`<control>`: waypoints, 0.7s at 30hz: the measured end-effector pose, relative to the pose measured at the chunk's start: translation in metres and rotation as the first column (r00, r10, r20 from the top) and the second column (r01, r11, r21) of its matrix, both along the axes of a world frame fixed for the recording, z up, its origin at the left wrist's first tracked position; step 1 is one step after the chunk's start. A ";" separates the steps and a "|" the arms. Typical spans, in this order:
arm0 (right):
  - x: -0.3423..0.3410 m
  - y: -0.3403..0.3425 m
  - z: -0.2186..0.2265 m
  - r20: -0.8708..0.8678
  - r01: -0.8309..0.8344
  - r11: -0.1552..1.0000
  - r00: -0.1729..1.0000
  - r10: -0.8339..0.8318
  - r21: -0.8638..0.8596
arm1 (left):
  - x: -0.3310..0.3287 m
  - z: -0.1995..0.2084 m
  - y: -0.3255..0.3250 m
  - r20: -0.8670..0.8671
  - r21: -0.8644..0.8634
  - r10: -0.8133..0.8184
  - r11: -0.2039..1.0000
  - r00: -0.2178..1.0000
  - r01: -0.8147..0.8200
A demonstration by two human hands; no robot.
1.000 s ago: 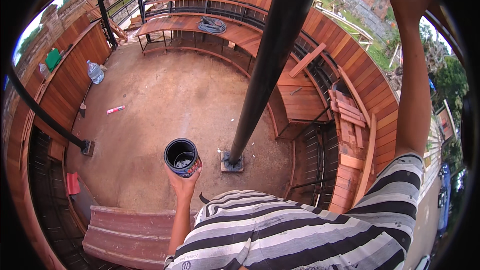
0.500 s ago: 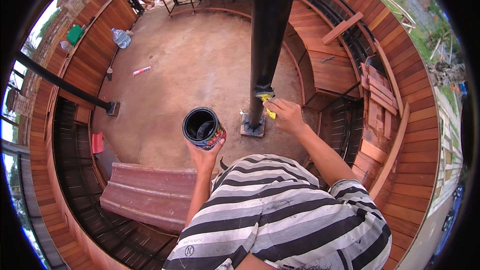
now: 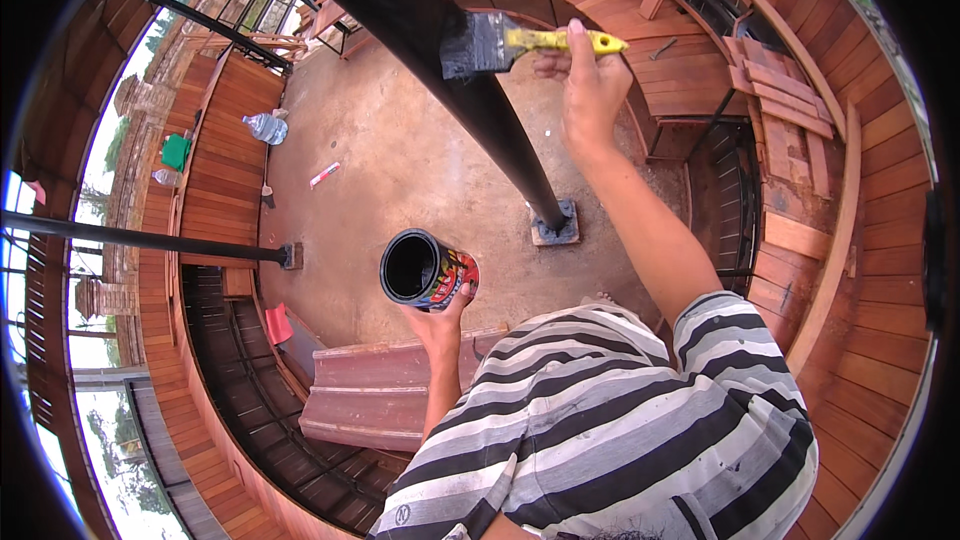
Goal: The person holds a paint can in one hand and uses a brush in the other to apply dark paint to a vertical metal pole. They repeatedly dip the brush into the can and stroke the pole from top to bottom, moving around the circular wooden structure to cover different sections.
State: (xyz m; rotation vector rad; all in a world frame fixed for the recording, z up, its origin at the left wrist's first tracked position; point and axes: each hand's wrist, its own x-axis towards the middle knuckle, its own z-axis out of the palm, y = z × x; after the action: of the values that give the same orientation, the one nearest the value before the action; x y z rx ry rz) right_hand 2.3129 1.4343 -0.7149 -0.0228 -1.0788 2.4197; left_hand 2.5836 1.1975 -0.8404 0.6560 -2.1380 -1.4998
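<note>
Paintbrush (image 3: 530,42), yellow handle w/ black bristles, sits at about 12 o'clock in the view, pinched in the right hand (image 3: 590,90); thumb and fingers are wrapped round the handle, and the bristles press against the right side of the black post (image 3: 450,70). That post slants down from 11 o'clock to its base plate (image 3: 555,230) bolted on the concrete floor (image 3: 400,170) near centre. Left hand (image 3: 440,315), just below centre, is clenched under and around a paint can (image 3: 428,270); the can is open, tilted toward 10 o'clock, black inside w/ a coloured label on its side. Can hangs above the floor, well apart from the brush, at roughly 7 o'clock from the base plate. Person wears a grey & black striped shirt (image 3: 620,420) filling the 5 o'clock area. Reddish wood bench (image 3: 370,390) lies at 7 o'clock below the can. A 2nd black post (image 3: 150,240) runs in from 9 o'clock. Clear water bottle (image 3: 265,127) stands at 10 o'clock by the wood wall, green item (image 3: 176,151) just beside it; small pink-white stick (image 3: 324,174) on the floor nearby. Loose planks (image 3: 780,100) are stacked at 2 o'clock.
</note>
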 end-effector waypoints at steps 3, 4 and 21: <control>0.019 -0.008 -0.150 0.423 0.095 0.995 0.902 -0.082 -0.009 | 0.007 -0.002 0.013 0.049 -0.014 0.003 1.000 0.999 -0.002; 0.024 -0.010 -0.187 0.531 0.127 0.992 0.841 -0.103 -0.008 | 0.011 -0.003 0.012 0.094 -0.094 -0.013 0.995 0.996 0.022; -0.075 0.019 -0.024 -0.036 -0.114 0.983 0.992 0.120 0.147 | 0.011 -0.005 0.067 0.213 0.017 -0.050 0.999 0.976 0.047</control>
State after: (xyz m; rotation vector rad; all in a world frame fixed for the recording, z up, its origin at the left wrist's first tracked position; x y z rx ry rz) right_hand 2.2378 1.4530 -0.7392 0.1464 -1.2647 2.4254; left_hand 2.5947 1.2646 -0.8459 0.8077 -2.3211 -1.5287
